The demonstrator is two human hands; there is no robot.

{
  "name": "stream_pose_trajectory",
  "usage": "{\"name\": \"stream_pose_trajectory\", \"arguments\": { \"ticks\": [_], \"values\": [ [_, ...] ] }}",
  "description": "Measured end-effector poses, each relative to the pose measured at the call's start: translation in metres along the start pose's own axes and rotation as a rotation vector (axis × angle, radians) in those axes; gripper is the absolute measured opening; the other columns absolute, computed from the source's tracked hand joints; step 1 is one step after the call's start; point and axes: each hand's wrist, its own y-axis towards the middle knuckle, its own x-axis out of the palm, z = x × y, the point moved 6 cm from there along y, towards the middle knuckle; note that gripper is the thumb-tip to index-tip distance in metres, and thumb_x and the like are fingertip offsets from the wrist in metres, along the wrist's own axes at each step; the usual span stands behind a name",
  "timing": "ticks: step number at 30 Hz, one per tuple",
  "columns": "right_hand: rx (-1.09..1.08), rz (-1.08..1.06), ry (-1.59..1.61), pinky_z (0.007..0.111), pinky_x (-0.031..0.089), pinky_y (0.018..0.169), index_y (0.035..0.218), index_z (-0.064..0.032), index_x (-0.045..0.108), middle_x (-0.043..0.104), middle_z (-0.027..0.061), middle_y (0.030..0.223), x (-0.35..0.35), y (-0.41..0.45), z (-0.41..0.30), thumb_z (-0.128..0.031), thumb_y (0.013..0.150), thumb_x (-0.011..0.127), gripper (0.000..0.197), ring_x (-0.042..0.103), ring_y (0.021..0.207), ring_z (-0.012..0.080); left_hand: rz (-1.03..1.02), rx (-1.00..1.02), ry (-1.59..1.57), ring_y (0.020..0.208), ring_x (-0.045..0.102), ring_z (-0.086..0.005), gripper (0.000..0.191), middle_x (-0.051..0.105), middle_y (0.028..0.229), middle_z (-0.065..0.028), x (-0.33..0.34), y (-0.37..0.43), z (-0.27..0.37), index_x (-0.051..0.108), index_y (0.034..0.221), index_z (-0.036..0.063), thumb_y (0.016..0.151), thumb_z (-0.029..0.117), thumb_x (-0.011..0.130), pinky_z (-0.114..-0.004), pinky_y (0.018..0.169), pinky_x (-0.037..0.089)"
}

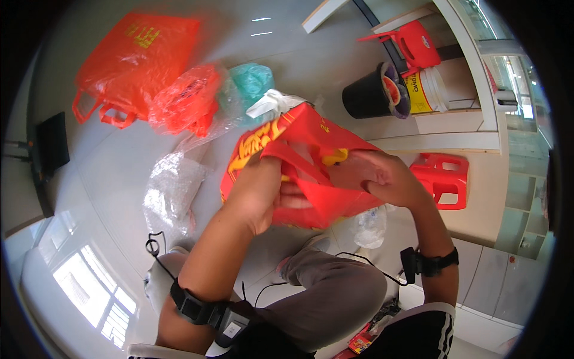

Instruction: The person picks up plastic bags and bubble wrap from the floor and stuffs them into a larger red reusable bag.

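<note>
A red reusable shopping bag [332,206] with yellow writing is held up before me, its mouth facing me. My left hand [287,193] reaches in past a red handle strap; several of its fingers show against the bag, the rest hidden. At the right rim of the mouth is my right hand [379,175], fingers spread along the edge, its thumb apart; whether it pinches the cloth I cannot tell. Something yellow [335,156] shows inside the bag. White crumpled plastic [276,103] lies at the bag's far side.
Beyond on the tiled floor lie a large red plastic bag [139,63], a smaller red bag [188,101], a teal bag [253,80] and bubble wrap [172,188]. A black bin [367,94], a yellow-labelled bucket [423,92] and a red plastic stool [444,179] stand rightward. Clear plastic [371,226] lies near my knee.
</note>
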Motion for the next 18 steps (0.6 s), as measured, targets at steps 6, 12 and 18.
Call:
{"name": "stream_pose_trajectory", "arguments": {
  "ticks": [6,12,18],
  "values": [
    [0.267,-0.121,-0.454,0.041,0.052,0.083,0.123,-0.0101,0.055,0.061,0.0173,0.114,0.003,-0.057,0.073,-0.028,0.059,0.077,0.071,0.063,0.098,0.032,0.107,-0.065,0.243,0.096,0.064,-0.0284,0.037,0.062,0.108,-0.0152,0.014,0.031,-0.081,0.053,0.121,0.0048,0.095,0.028,0.041,-0.039,0.074,0.058],
    [0.265,-0.189,-0.422,0.044,0.052,0.077,0.109,-0.006,0.062,0.065,0.0204,0.1,0.095,-0.066,0.178,-0.024,0.086,0.054,0.03,0.063,0.095,0.0332,0.369,0.086,1.264,0.083,0.064,-0.041,0.033,0.065,0.094,-0.0269,-0.02,0.073,-0.099,0.063,0.098,-0.0009,0.079,0.022,0.05,-0.046,0.077,0.053],
    [-0.106,-0.133,-0.239,0.038,0.052,0.076,0.101,-0.0046,0.06,0.065,0.0155,0.1,0.151,-0.027,0.202,-0.022,0.088,0.053,0.023,0.064,0.09,0.0282,0.368,0.136,1.901,0.077,0.062,-0.0433,0.027,0.063,0.077,-0.0244,0.027,0.068,-0.112,0.064,0.078,-0.0008,0.074,0.023,0.053,-0.05,0.076,0.05]
  ]
}}
